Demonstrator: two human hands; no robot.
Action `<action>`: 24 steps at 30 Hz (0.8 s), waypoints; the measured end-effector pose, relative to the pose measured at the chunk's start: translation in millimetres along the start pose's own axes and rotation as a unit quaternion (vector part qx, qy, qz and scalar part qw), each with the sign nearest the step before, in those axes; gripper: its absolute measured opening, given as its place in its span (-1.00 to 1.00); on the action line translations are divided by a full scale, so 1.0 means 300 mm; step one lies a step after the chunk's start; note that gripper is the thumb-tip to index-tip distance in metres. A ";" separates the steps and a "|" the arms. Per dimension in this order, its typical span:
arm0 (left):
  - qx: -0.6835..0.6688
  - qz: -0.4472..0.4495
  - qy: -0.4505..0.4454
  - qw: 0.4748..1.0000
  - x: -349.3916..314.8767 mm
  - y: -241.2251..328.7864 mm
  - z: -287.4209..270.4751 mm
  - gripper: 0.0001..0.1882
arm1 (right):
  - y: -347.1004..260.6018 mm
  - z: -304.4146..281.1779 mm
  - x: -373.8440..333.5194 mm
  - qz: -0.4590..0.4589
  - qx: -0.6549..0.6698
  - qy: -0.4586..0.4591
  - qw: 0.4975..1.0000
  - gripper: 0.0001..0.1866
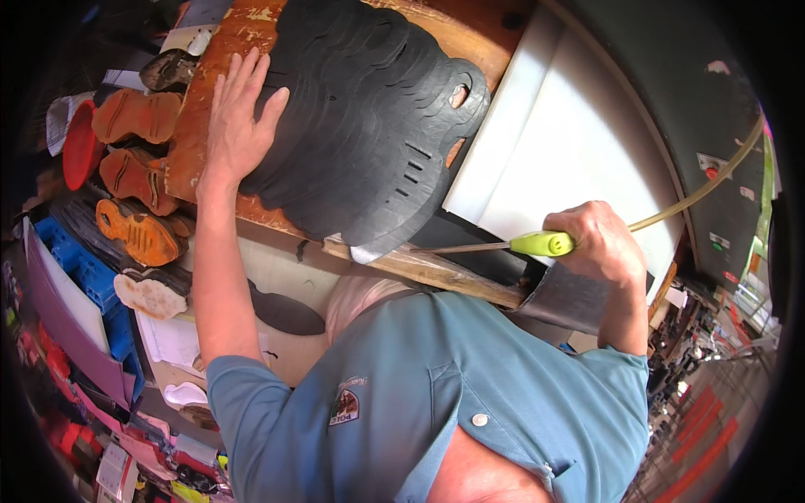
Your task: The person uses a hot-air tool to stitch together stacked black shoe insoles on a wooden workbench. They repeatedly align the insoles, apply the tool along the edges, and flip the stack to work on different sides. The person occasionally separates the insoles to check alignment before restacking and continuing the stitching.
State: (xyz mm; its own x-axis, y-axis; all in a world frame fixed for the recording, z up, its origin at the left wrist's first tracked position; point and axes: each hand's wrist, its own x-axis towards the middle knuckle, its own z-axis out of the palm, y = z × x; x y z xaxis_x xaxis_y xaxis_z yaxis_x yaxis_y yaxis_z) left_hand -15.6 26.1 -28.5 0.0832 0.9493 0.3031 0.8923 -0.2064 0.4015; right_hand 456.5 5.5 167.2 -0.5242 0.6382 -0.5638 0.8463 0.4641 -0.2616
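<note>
A thick layered stack of black shoe-sole-shaped sheets (360,126) lies on a worn brown wooden board (186,151), the sheets overlapping, some with slots cut through. At the left edge of the stack, my left hand (241,126) is open, fingers stretched over the board and thumb apart beside the sheets. On the right, my right hand (599,239) is closed around a lime-green air blow gun (543,244) with a yellowish hose behind it. Its long thin nozzle (461,248) points left toward the near corner of the stack, above a wooden strip (436,275).
Wooden sole-shaped cutting dies (138,117) sit to the left, one orange-brown (138,232). Below them are a blue crate (80,268) and a loose black sole piece (288,313). A white slab (553,134) and a dark machine panel with buttons (713,172) stand at right.
</note>
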 end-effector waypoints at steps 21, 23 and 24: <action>-0.058 -0.015 -0.017 0.998 0.001 0.072 -0.033 -0.48 | -0.023 -0.072 0.182 0.052 -0.008 0.203 0.978 -0.88; -0.061 -0.009 -0.022 0.998 0.000 0.089 -0.034 -0.49 | 0.019 -0.095 0.294 0.086 -0.025 0.234 0.968 -0.71; -0.061 -0.005 -0.025 0.998 0.000 0.097 -0.034 -0.49 | 0.043 -0.101 0.348 0.068 -0.030 0.267 0.961 -0.68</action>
State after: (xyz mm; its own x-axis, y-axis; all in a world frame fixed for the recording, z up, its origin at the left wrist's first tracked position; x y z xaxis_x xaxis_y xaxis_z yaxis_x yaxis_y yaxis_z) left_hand 6.0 17.6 -8.1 0.0998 0.9612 0.2571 0.8332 -0.2220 0.5065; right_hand 409.9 96.8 128.6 -0.3956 0.9126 -0.1028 0.9122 0.3774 -0.1597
